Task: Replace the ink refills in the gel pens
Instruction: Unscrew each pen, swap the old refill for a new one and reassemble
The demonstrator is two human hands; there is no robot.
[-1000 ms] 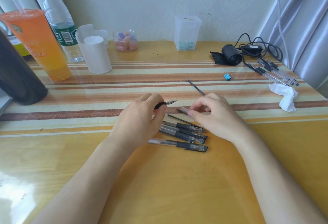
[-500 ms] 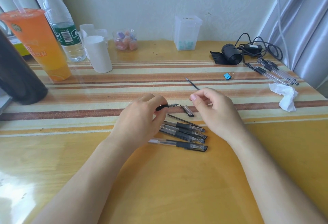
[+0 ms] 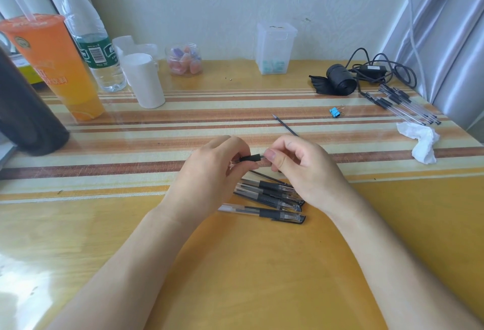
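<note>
My left hand point(image 3: 209, 172) grips a gel pen point(image 3: 248, 158) by its black grip section, held level above the striped mat. My right hand point(image 3: 301, 170) meets it from the right, thumb and fingers pinching the pen's tip end, which they hide. Below both hands lies a small pile of capped gel pens point(image 3: 272, 196), one of them apart at the front point(image 3: 262, 213). A thin black refill point(image 3: 285, 125) lies on the mat just beyond my right hand. A second refill point(image 3: 264, 176) pokes out under my hands.
A bundle of pens point(image 3: 403, 104) and a crumpled tissue point(image 3: 421, 141) lie at the right edge, by a blue binder clip point(image 3: 335, 112), a black roll point(image 3: 340, 81) and cables. Orange drink cup point(image 3: 52, 65), water bottle point(image 3: 97, 49), white cup point(image 3: 144, 81), sweets jar point(image 3: 184, 60) and clear box point(image 3: 275, 47) line the back.
My right hand let go of the pen cap on the mat, swung left and now pinches the tip end of the pen in my left hand. The left hand stayed put.
</note>
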